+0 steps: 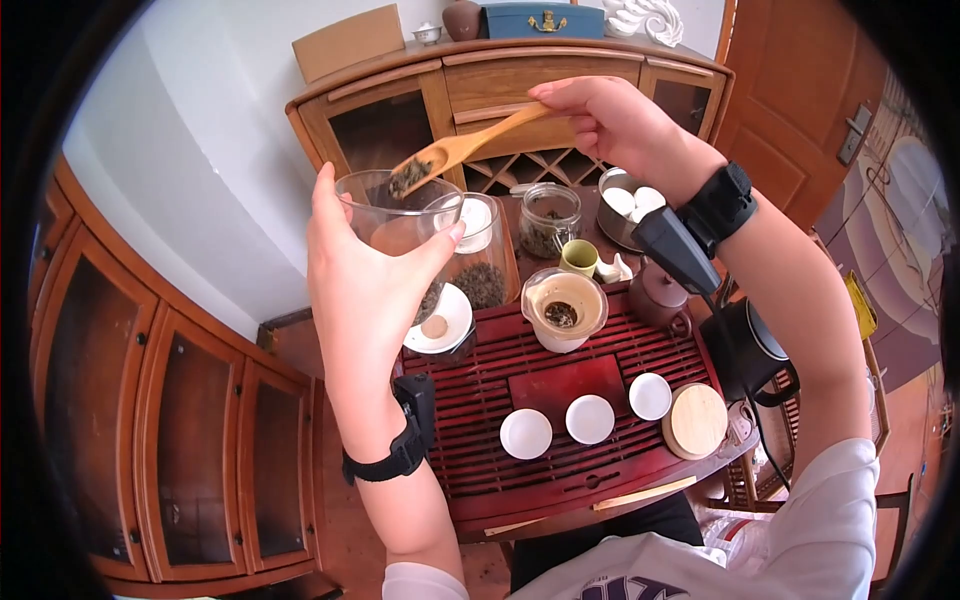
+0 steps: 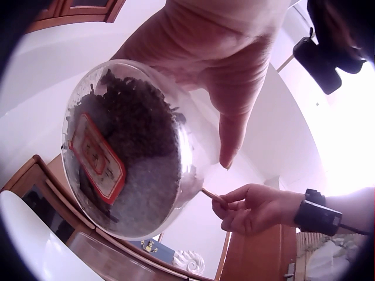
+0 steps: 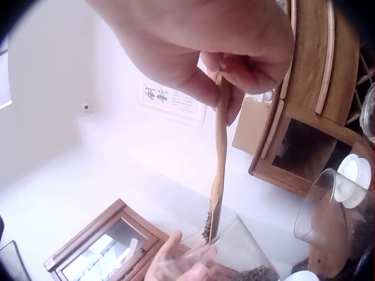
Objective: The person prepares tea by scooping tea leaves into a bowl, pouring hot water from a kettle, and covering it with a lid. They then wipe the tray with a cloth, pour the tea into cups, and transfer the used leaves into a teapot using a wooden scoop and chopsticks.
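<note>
My left hand (image 1: 365, 275) grips a clear glass jar (image 2: 155, 187), its thumb and fingers spread around the upper wall. Dark tea leaves (image 2: 135, 111) and a red-bordered paper label show through the jar's base. In my right hand (image 1: 625, 125), fingers and thumb pinch the handle end of a wooden tea scoop (image 1: 485, 138). The scoop slants down to the left, its bowl over the jar's open mouth, with loose tea leaves (image 1: 410, 178) at its tip. From the right wrist, the scoop's tip (image 3: 214, 225) appears at the jar's rim, close to the left fingers.
Below lies a slatted red tea tray (image 1: 470, 480) with three white cups (image 1: 590, 419), a round wooden lid (image 1: 699, 421) and a strainer (image 1: 590, 290) on a pitcher. Behind stand another glass tea jar (image 1: 482, 285), a clip-top jar (image 1: 550, 210) and a brown teapot (image 1: 660, 295). A black kettle (image 1: 735, 350) sits right.
</note>
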The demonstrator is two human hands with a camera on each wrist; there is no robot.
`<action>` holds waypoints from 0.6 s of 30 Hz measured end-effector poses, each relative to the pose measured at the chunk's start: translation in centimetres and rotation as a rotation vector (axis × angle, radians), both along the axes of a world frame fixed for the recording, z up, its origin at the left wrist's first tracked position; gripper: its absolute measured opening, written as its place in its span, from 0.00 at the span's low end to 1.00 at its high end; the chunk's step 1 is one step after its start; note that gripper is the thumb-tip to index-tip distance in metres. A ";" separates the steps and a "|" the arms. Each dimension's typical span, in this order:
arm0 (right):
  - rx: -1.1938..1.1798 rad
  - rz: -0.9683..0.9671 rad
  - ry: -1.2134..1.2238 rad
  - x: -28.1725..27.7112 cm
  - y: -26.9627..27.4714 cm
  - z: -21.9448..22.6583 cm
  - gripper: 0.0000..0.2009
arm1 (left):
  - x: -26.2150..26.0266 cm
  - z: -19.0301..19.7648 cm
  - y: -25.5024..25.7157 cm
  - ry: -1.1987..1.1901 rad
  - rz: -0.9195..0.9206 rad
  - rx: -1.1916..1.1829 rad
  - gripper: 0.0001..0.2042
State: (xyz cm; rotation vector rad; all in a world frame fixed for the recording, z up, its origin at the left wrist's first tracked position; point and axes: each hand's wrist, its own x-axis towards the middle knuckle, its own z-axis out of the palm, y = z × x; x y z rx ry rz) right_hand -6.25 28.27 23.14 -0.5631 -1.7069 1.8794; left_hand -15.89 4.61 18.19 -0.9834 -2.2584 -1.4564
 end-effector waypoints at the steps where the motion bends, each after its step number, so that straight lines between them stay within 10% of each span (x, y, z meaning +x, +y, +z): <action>1: 0.078 -0.004 -0.014 0.1 -1.2 0.0 0.10 | 0.0 -0.1 0.0 0.009 -0.011 -0.002 0.54; 10: 0.610 0.021 0.084 0.0 -3.2 -0.8 0.10 | 0.4 0.2 0.1 0.014 -0.012 -0.013 0.53; 18: 0.475 -0.068 0.243 -0.2 -0.4 -1.2 0.10 | 0.3 0.1 0.0 0.022 -0.004 -0.019 0.53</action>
